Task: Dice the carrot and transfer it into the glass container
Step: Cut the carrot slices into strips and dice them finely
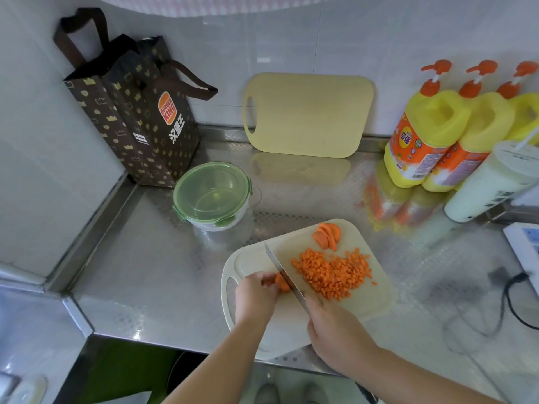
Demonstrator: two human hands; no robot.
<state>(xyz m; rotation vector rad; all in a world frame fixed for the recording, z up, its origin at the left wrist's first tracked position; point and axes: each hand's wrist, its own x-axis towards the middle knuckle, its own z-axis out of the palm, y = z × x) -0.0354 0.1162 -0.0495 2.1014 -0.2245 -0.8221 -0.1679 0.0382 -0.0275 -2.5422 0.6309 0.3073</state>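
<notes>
At the cutting board's (364, 304) near edge the right hand (335, 330) grips the knife (284, 275), while the left hand (256, 295) pinches the carrot stub (282, 283) against the blade. I would tuck those fingertips (267, 280) back for thin, even cuts. Diced carrot (332, 272) heaps mid-board, slices (328, 236) lie at its far edge, and the lidded glass container (213, 196) sits beyond its far-left corner.

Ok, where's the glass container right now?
Head view, left of centre: the glass container sits on the counter, green lid on, beside the paper bag and beyond the cutting board in use.
</notes>
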